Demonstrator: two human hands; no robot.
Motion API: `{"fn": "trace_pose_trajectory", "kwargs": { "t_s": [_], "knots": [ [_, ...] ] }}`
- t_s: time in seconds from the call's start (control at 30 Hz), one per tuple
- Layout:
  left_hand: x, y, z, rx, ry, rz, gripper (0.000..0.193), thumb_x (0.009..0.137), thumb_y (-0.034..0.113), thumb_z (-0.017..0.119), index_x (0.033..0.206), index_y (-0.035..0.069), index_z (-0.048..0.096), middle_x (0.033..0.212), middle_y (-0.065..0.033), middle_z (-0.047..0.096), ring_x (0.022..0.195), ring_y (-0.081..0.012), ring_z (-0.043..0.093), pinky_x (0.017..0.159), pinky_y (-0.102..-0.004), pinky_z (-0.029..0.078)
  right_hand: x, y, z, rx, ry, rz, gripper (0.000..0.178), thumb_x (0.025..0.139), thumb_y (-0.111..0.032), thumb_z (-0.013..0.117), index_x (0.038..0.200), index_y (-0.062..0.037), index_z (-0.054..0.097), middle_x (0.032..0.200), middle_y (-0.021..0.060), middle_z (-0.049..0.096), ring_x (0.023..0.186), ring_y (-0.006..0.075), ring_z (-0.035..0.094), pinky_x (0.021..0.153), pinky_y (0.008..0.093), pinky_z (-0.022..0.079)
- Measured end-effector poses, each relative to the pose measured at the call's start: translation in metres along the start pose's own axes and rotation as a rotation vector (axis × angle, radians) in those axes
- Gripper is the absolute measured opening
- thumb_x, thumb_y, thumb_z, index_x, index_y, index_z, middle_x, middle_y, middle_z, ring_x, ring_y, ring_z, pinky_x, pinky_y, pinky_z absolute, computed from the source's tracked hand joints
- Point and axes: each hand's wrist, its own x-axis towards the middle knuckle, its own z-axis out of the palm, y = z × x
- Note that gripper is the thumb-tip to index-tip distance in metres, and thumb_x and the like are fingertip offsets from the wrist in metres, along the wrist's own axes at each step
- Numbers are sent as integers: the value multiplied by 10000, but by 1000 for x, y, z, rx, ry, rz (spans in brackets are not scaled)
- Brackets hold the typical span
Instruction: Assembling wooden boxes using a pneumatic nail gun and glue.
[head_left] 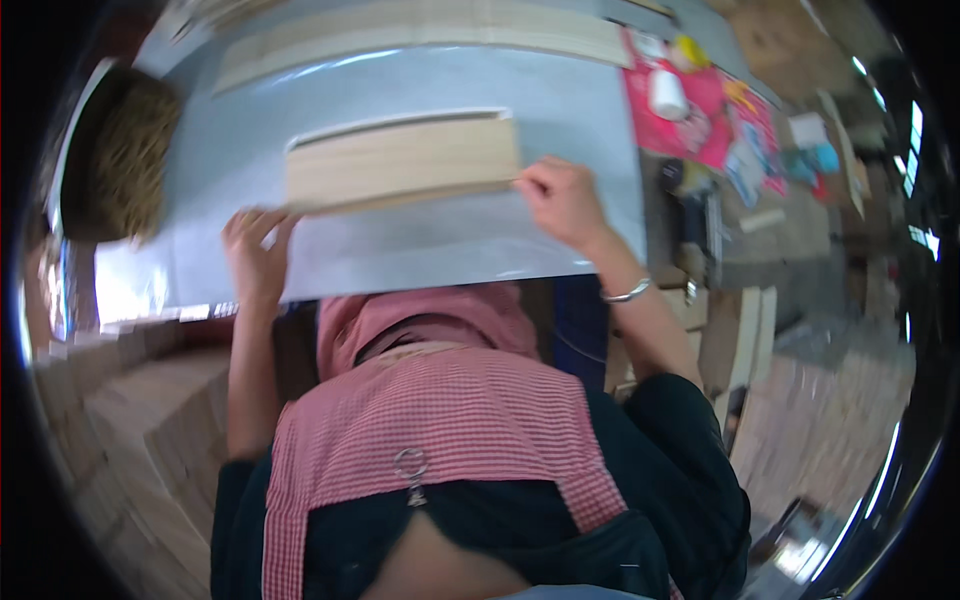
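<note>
the work looks midway, with the pale rectangular wooden piece (403, 162) at the middle of the smooth grey counter (430, 250) pinched at its near corners by left hand (259, 242) and right hand (563, 202), neither yet letting go.

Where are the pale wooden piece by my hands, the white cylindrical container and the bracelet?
Pale wooden piece (400, 160), head view: middle of its broad face.
White cylindrical container (667, 96), head view: its side.
Bracelet (630, 293), head view: its metal band.

We hold a long, pale wooden board (402, 165) between left hand (257, 243) and right hand (566, 204), right end angled slightly away, whitish strip along the edge beyond our grip.
</note>
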Motion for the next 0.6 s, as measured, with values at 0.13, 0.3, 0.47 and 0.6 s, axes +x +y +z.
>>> {"fn": "trace_pose_trajectory", "kwargs": {
  "t_s": [0.13,0.3,0.47,0.6],
  "knots": [
    [-16,1,-16,12,-99,-23,94,830,78,767,897,14,749,848,-49,684,831,-218,612,949,-358,452,-24,-17,-3,-32,34,-10,49,810,-29,669,767,-30,646,682,57,577,574,244,504,568,344,406],
    [-18,1,-11,-124,-181,-152,179,843,52,743,1015,4,734,955,-69,702,877,-205,629,910,-349,487,-35,7,-25,89,-114,102,53,829,-59,696,866,-28,675,777,58,622,635,223,555,623,341,453],
    [-49,-46,-35,-158,-213,-280,402,894,72,705,1293,53,658,1166,-102,684,936,-213,637,881,-338,508,-71,139,-164,-415,583,608,392,882,-155,630,1264,-63,633,1036,187,676,884,349,646,780,443,526],
    [-70,-74,-42,-176,-93,-563,463,946,113,672,1400,82,586,1255,-103,653,944,-211,634,896,-330,507,-164,278,-246,-924,658,1099,341,914,-207,592,1193,-26,665,1020,253,705,970,421,672,824,473,547]
  ]
}}
